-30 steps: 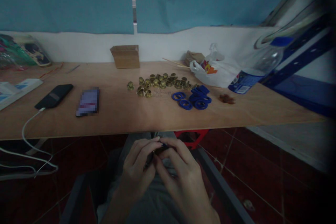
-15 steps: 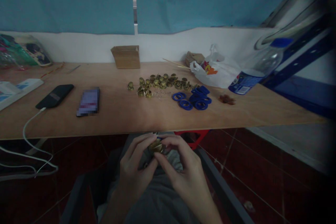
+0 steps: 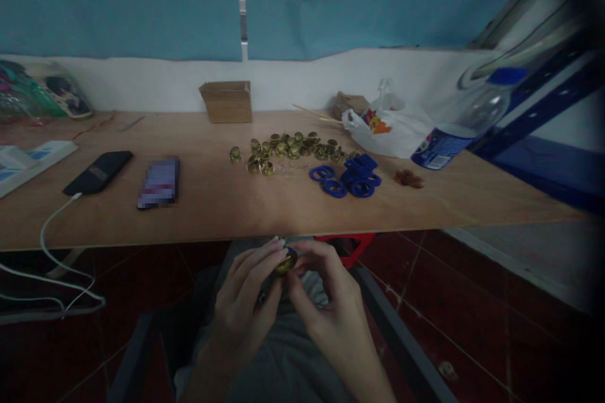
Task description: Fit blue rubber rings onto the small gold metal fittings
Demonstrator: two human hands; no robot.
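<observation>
Over my lap, just below the table's front edge, my left hand [image 3: 246, 293] is closed around a small round brass fitting [image 3: 285, 266]. A blue ring [image 3: 293, 253] shows at the upper rim of that piece. My right hand [image 3: 333, 293] pinches at the right side of the same piece, thumb and fingertips touching it. Fingers hide much of the fitting. On the table, several similar brass fittings [image 3: 293, 150] lie in a loose group. Flat blue rings [image 3: 334, 188] are heaped to their right, and thin clear rings [image 3: 290, 169] lie in front of the fittings.
A phone [image 3: 159, 182] and a black power bank [image 3: 98, 173] with a white cable lie on the left of the wooden table [image 3: 227, 214]. A cardboard box [image 3: 227, 102] stands at the back. To the right are a plastic bag [image 3: 397, 132], a tilted bottle [image 3: 454, 132] and small brown pieces [image 3: 409, 179].
The brass fitting has turned in my fingers, and its blue ring shows more clearly. My left fingers have shifted over its top. The things on the table have not moved.
</observation>
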